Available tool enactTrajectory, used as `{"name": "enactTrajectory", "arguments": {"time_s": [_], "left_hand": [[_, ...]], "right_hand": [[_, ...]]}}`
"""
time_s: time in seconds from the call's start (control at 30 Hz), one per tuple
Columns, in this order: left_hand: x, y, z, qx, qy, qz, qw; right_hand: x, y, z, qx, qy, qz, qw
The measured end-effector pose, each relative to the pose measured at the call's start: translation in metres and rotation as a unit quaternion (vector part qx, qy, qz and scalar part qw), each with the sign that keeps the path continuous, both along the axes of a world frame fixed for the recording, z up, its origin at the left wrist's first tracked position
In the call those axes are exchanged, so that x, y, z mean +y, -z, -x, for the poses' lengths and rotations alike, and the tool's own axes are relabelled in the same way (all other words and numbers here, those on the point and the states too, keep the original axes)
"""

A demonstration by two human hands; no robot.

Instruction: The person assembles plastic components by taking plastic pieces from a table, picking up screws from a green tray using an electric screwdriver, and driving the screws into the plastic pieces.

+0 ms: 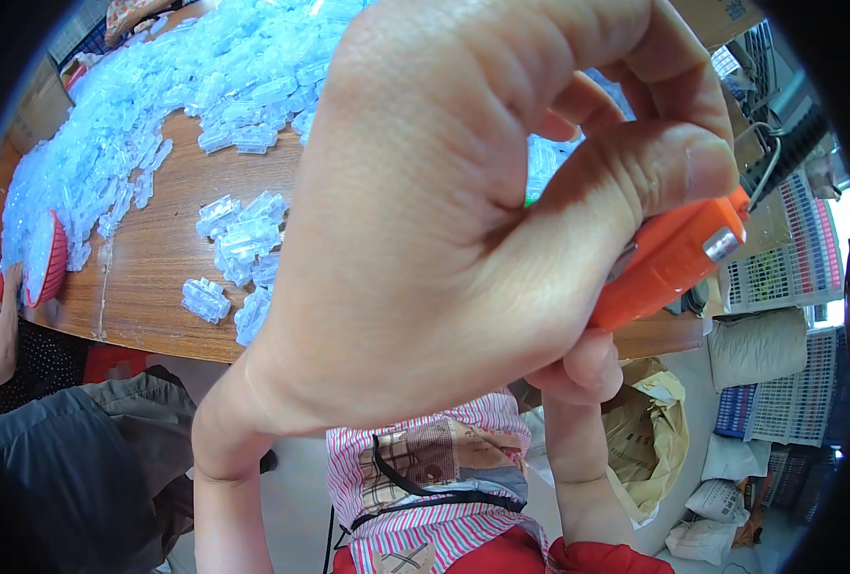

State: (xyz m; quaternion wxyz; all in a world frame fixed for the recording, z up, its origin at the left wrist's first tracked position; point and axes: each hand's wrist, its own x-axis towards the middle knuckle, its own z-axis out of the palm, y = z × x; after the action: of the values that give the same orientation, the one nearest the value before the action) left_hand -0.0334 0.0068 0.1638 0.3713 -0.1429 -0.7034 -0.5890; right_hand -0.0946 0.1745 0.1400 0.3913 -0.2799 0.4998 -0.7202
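Note:
My left hand (444, 239) fills the middle of the view, close to the camera. Its fingers are curled toward the thumb; whatever they may pinch is hidden. Beside that thumb is an orange hand tool (669, 253) with a metal wire loop at its upper end, near a black coil. My right hand (592, 368) is mostly hidden behind the left one, and its visible fingers are closed at the tool's lower end. Left of my left wrist, several clear plastic pieces (248, 234) lie in a small group on the brown table (152, 273).
A large heap of clear bluish plastic pieces (196, 86) covers the far side. At the far left another person's hand (10, 282) is at a red basket (54, 258). A paper sack (645, 430), plastic crates (784, 383) and white bags (717, 502) stand right.

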Motion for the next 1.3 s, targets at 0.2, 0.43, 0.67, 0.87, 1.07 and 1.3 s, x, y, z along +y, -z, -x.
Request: {"name": "enactTrajectory", "arguments": {"time_s": [0.2,0.43,0.67,0.87,1.07,1.3], "left_hand": [[-0.001,0.0,0.0,-0.006,0.018,-0.02,1.0],[-0.007,-0.002,0.008,-0.009,0.039,-0.042,0.998],[0.002,0.001,0.01,-0.011,0.05,-0.065,0.997],[0.012,-0.005,0.007,-0.012,0.069,-0.084,0.994],[0.012,-0.01,0.013,0.001,0.079,-0.099,0.992],[0.014,-0.024,0.005,0.048,0.085,-0.111,0.989]], "right_hand": [[-0.01,-0.003,-0.015,-0.029,0.049,0.058,0.997],[-0.005,0.017,-0.013,-0.019,0.029,0.072,0.997],[-0.009,0.028,-0.009,0.012,0.042,0.074,0.996],[-0.004,0.028,-0.008,-0.007,0.005,0.108,0.994],[-0.002,0.028,-0.002,0.013,-0.005,0.081,0.997],[0.004,0.039,0.0,0.033,0.1,0.019,0.994]]}}
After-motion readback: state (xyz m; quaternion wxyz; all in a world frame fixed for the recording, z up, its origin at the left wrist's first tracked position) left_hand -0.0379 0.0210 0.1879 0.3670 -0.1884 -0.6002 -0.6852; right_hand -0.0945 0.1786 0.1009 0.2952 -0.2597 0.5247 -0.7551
